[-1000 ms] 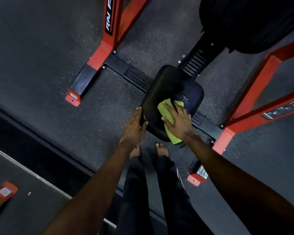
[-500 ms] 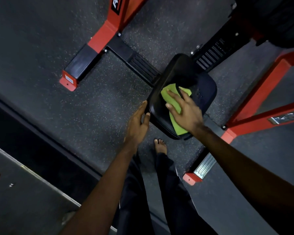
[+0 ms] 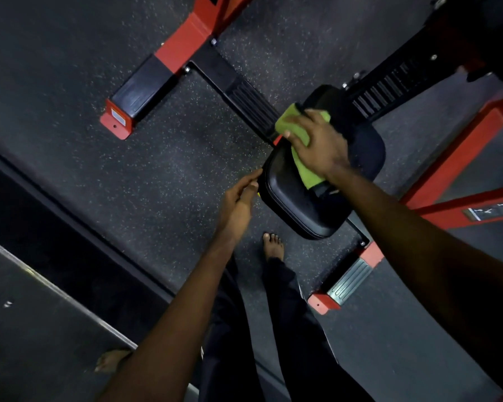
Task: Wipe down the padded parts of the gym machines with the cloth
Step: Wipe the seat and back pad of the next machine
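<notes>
Cloth's made it up to the far end of the seat pad

Biggest to smallest: the speckled rubber floor (image 3: 128, 184) and the boxy red steel frame (image 3: 186, 44) sit as they did a second ago. On the black seat pad (image 3: 296, 210), smooth glossy vinyl with rounded corners and a piped rim, the thin lime-green cloth (image 3: 292, 124) has slid from the middle up to the far-left edge. My right hand (image 3: 320, 143) lies spread on top of it, pressing it down rather than bunching it. My left hand (image 3: 237, 204) has let go of the pad's side; its fingers are straight, tips just touching the rim. I reckon the centre's wiped, and the near half and the edges are still to do.
</notes>
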`<move>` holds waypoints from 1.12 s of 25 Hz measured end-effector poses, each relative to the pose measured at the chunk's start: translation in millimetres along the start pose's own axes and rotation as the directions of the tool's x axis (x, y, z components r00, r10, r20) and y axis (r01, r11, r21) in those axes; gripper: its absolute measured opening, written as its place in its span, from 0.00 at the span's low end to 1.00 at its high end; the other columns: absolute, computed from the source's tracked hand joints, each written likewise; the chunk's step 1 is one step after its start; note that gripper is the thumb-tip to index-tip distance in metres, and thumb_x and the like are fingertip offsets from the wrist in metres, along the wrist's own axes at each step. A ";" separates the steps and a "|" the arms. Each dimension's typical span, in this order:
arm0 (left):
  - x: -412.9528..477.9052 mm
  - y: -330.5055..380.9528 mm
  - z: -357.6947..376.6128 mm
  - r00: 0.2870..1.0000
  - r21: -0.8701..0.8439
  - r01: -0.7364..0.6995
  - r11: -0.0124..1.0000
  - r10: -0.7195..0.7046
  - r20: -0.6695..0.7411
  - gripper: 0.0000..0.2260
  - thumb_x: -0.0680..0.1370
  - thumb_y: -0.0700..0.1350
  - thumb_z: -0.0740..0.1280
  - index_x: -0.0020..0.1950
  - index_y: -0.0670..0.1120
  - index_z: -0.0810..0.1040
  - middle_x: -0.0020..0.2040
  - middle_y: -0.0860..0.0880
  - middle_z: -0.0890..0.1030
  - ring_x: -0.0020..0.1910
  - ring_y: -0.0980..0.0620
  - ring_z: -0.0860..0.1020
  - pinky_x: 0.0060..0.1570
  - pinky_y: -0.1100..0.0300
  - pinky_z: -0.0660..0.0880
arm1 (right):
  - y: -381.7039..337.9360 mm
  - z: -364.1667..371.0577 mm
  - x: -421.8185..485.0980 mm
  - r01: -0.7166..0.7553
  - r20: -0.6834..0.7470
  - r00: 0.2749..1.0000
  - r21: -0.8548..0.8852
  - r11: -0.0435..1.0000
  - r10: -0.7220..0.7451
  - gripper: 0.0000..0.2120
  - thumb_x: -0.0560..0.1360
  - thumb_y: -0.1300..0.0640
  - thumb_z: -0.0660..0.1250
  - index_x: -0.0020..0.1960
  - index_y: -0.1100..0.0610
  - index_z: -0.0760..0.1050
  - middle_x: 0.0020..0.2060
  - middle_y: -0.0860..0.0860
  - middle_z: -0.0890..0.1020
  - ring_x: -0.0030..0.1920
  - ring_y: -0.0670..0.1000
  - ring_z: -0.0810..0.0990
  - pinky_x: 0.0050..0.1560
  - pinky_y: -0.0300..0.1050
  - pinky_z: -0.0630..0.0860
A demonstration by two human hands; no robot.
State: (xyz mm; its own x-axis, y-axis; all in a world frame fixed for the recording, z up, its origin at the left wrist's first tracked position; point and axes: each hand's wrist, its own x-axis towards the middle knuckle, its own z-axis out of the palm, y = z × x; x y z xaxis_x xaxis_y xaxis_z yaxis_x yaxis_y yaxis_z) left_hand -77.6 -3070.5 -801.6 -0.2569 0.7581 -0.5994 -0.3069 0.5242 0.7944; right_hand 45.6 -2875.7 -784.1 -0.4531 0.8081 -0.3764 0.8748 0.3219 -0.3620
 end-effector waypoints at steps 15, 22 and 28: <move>51.8 41.4 -44.1 0.955 0.022 0.221 0.975 -0.221 0.200 0.42 0.81 0.65 0.31 0.71 0.44 0.75 0.53 0.42 0.86 0.65 0.52 0.76 0.78 0.40 0.42 | -31.1 37.6 -136.1 0.339 0.078 0.941 -0.173 0.925 -0.330 0.21 0.79 0.54 0.68 0.71 0.43 0.75 0.76 0.51 0.69 0.79 0.59 0.61 0.74 0.62 0.65; 51.8 44.6 -35.6 0.958 0.083 0.209 0.974 -0.221 0.181 0.39 0.83 0.65 0.35 0.69 0.46 0.78 0.57 0.43 0.84 0.67 0.48 0.74 0.69 0.47 0.52 | -34.1 46.6 -139.1 0.375 0.071 0.926 -0.264 0.889 -0.370 0.26 0.74 0.58 0.71 0.71 0.44 0.75 0.77 0.50 0.68 0.80 0.57 0.58 0.77 0.59 0.58; 42.8 29.5 -3.7 0.993 0.352 0.039 0.935 -0.076 0.092 0.13 0.80 0.52 0.67 0.62 0.46 0.78 0.61 0.45 0.78 0.56 0.50 0.79 0.61 0.48 0.77 | 41.4 42.1 -180.9 0.387 0.030 0.922 -0.090 0.918 -0.386 0.26 0.77 0.57 0.72 0.73 0.43 0.74 0.79 0.50 0.65 0.81 0.56 0.57 0.73 0.63 0.65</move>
State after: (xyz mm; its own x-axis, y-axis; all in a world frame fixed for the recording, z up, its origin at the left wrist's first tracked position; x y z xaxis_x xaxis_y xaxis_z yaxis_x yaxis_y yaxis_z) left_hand -101.0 -3024.0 -804.2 -0.1472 0.7486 -0.6465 0.0251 0.6563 0.7541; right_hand 156.7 -3029.4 -766.9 -0.7606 0.6060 -0.2329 0.6427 0.6525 -0.4014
